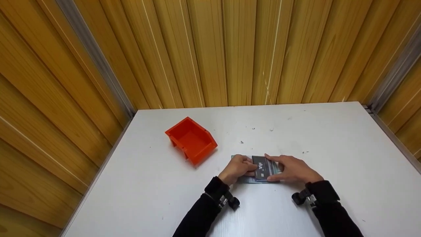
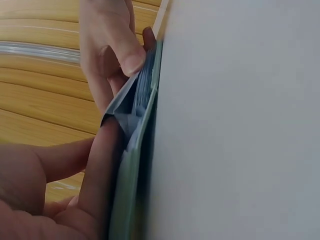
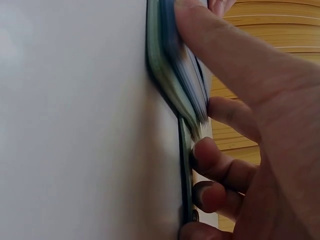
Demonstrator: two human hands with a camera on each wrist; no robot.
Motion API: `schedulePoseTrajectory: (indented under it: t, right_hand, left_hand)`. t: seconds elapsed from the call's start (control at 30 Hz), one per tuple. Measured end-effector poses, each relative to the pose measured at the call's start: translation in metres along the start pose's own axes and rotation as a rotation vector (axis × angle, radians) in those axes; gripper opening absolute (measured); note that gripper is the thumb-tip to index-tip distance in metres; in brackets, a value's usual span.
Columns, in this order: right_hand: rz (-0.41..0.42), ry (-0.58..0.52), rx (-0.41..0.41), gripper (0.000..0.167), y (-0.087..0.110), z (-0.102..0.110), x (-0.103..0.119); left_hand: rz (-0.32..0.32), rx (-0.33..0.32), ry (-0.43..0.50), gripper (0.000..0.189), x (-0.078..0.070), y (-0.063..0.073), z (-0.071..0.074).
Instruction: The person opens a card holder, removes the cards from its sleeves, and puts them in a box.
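A card holder (image 1: 245,180) with green covers and several clear leaves lies spread on the white table. On top of it is a dark card (image 1: 260,172) lettered "vip". My left hand (image 1: 237,168) pinches the card's left edge, and in the left wrist view one fingertip tucks in under the raised flap (image 2: 119,104). From the other side my right hand (image 1: 292,169) grips the holder's stacked leaves, thumb at the near edge and index finger at the far edge. The leaves (image 3: 187,75) fan slightly in the right wrist view, beside the right thumb (image 3: 220,40).
An orange-red open bin (image 1: 190,141) stands on the table (image 1: 131,197), left of and beyond the hands. Wood-patterned panels (image 1: 236,52) wall in the back and sides, with metal posts (image 1: 98,56) at the corners. Black camera straps (image 1: 217,187) wrap both wrists.
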State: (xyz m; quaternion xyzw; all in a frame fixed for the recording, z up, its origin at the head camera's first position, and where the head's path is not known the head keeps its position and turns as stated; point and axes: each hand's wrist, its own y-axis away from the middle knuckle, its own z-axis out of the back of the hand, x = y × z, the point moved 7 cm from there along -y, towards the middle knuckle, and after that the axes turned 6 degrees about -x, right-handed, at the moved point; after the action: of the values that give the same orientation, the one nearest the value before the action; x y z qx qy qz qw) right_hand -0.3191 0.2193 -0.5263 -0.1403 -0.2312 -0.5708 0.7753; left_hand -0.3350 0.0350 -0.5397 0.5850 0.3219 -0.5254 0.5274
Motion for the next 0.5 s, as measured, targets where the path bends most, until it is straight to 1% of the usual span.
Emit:
schedulePoseTrajectory:
  t: [0.13,0.3,0.37,0.5]
  right_hand:
    - [-0.008,-0.008,0.007,0.095,0.0,-0.001,-0.001]
    - [-0.016,-0.019,0.01,0.094,0.0,0.001,-0.001]
    - [-0.02,-0.017,0.014,0.094,0.0,0.001,-0.001]
    - [0.001,-0.01,0.01,0.094,-0.001,0.001,0.0]
  left_hand:
    - [-0.002,0.021,-0.018,0.012,0.0,-0.001,0.005]
    - [-0.005,0.012,-0.046,0.013,-0.002,0.001,0.013]
    - [-0.001,0.006,-0.048,0.014,-0.003,0.002,0.016]
    - [0.007,-0.009,-0.018,0.012,-0.001,0.003,0.024]
